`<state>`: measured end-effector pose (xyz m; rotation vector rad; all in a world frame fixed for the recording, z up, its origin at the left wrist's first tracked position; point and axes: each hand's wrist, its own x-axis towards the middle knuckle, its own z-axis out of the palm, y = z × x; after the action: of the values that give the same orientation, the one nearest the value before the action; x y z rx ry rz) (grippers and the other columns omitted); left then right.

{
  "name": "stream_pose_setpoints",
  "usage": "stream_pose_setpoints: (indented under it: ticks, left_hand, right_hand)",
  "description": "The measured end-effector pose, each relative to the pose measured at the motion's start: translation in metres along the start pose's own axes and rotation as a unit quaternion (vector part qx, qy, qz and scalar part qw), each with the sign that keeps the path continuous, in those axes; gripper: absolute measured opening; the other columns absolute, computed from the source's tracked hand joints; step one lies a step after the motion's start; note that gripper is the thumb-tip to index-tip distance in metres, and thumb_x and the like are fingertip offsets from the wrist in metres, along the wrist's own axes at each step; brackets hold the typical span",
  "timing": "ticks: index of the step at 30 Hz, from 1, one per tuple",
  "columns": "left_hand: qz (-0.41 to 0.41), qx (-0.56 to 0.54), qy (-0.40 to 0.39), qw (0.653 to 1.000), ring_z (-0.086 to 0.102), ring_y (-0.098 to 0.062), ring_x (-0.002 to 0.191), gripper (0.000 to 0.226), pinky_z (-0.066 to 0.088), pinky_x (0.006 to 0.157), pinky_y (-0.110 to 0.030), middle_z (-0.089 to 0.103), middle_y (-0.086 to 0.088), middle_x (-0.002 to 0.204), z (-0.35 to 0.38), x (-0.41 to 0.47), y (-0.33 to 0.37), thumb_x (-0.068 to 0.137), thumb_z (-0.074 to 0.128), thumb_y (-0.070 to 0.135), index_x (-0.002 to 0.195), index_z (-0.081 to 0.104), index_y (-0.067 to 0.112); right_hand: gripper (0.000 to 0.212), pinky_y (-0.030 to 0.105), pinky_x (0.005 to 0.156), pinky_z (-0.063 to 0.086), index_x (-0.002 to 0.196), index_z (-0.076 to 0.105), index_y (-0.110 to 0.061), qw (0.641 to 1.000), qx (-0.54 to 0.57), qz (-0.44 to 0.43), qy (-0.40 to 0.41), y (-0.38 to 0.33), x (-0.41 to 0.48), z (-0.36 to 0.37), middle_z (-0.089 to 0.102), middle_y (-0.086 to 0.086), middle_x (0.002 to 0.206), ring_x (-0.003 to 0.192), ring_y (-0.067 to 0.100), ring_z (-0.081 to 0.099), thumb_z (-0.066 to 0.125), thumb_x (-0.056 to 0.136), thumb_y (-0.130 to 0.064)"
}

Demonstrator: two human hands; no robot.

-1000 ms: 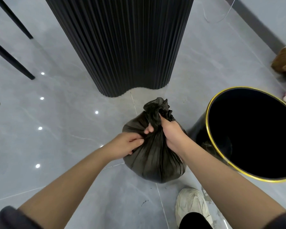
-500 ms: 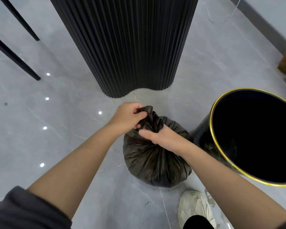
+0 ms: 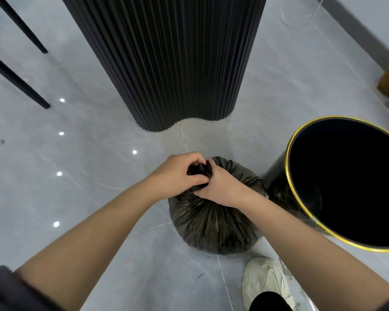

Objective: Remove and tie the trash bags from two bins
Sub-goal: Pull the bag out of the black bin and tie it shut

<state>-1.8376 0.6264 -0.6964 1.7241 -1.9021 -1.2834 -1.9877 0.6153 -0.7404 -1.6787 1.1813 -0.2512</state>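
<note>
- The trash bag (image 3: 213,223) sits on the floor (image 3: 99,153), just beside the black gold-rimmed bin (image 3: 276,189). The bin's inside is too dark for me to tell whether it has a liner. I judge I am mid-knot on this bag.
- Risk: the gathered neck (image 3: 199,170) is short and bunched between the two hands. If either grip slackens before the knot is drawn down, I expect the twist to unwind and the mouth to open.
- Risk: the film looks thin and pulled into pleats below the neck. A hard tug could tear it there, or roll the bag towards the shoe (image 3: 265,279) near it.
- Risk: the hands cover the neck, so I cannot tell whether a loop is formed, and I might tighten on nothing.
- Left hand (image 3: 177,173): the fingers are curled round the top of the neck from the left, knuckles up. The forearm runs in from the lower left.
- Right hand (image 3: 222,187): it grips the neck from the right, a little lower, and lies on the bag's top. The two hands touch.
</note>
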Motion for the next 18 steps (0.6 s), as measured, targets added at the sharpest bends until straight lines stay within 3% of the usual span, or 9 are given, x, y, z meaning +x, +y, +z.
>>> stream_pose_setpoints:
  ticks: [2, 5, 8, 11, 13, 15, 18]
  left_hand:
    - [-0.035, -0.036, 0.043, 0.998, 0.061, -0.008, 0.083, 0.003, 0.048, 0.073, -0.022, 0.067, 0.006, 0.087, 0.004, 0.002, -0.003, 0.085, 0.067, 0.021, 0.086, 0.067, 0.023]
    - [-0.098, -0.145, 0.097, 0.980, 0.063, -0.012, 0.070, 0.010, 0.050, 0.059, -0.021, 0.067, -0.001, 0.078, 0.001, -0.002, -0.010, 0.088, 0.064, 0.013, 0.079, 0.064, 0.018]
    - [-0.175, -0.242, 0.067, 0.952, 0.066, -0.020, 0.059, 0.008, 0.053, 0.049, -0.020, 0.066, -0.012, 0.079, 0.000, -0.009, -0.013, 0.091, 0.058, 0.004, 0.083, 0.061, 0.007]
    - [-0.191, -0.126, 0.047, 0.972, 0.062, -0.020, 0.068, 0.007, 0.050, 0.051, -0.023, 0.061, -0.007, 0.086, 0.000, -0.010, -0.011, 0.090, 0.053, 0.009, 0.090, 0.053, 0.016]
    - [-0.146, -0.067, 0.030, 0.987, 0.060, -0.018, 0.083, 0.016, 0.049, 0.065, -0.029, 0.059, 0.000, 0.100, -0.002, -0.010, -0.007, 0.090, 0.052, 0.022, 0.105, 0.045, 0.025]
    - [-0.125, -0.026, -0.001, 0.992, 0.060, -0.016, 0.084, 0.029, 0.048, 0.067, -0.030, 0.057, 0.005, 0.102, -0.001, -0.010, -0.001, 0.090, 0.054, 0.040, 0.114, 0.042, 0.030]
    - [-0.097, 0.039, 0.019, 0.994, 0.058, -0.011, 0.076, 0.013, 0.043, 0.059, -0.018, 0.059, 0.008, 0.082, 0.008, -0.008, -0.002, 0.088, 0.060, 0.037, 0.091, 0.058, 0.024]
  right_hand:
    - [0.057, 0.019, 0.083, 0.043, 0.128, 0.041, -0.008, 1.000, 0.000, -0.010, 0.002, 0.002, -0.001, -0.002, 0.060, 0.005, 0.111, 0.103, 0.016, 0.058, 0.070, 0.080, -0.015]
    - [0.050, 0.018, 0.090, 0.041, 0.132, 0.044, -0.010, 1.000, -0.012, -0.024, -0.001, 0.006, -0.004, -0.006, 0.061, 0.003, 0.119, 0.111, 0.013, 0.056, 0.064, 0.086, -0.017]
    - [0.036, 0.027, 0.096, 0.044, 0.127, 0.050, -0.015, 0.999, -0.038, -0.039, -0.005, 0.013, -0.008, -0.005, 0.065, 0.004, 0.116, 0.112, 0.017, 0.058, 0.053, 0.092, -0.012]
    - [0.047, 0.041, 0.101, 0.039, 0.137, 0.036, -0.014, 0.991, -0.122, -0.047, -0.026, 0.017, -0.008, 0.003, 0.067, 0.010, 0.111, 0.109, 0.029, 0.059, 0.045, 0.091, -0.008]
    - [0.052, 0.041, 0.099, 0.035, 0.141, 0.028, -0.009, 0.984, -0.167, -0.061, -0.026, 0.017, -0.008, 0.005, 0.068, 0.007, 0.101, 0.104, 0.031, 0.059, 0.042, 0.090, -0.007]
    - [0.056, 0.039, 0.096, 0.034, 0.142, 0.024, -0.006, 0.981, -0.177, -0.075, -0.026, 0.015, -0.008, 0.005, 0.063, -0.002, 0.086, 0.098, 0.030, 0.060, 0.042, 0.089, -0.005]
    - [0.062, 0.036, 0.098, 0.031, 0.144, 0.021, -0.006, 0.977, -0.192, -0.082, -0.033, 0.015, -0.008, 0.004, 0.057, -0.003, 0.077, 0.092, 0.028, 0.059, 0.040, 0.085, 0.000]
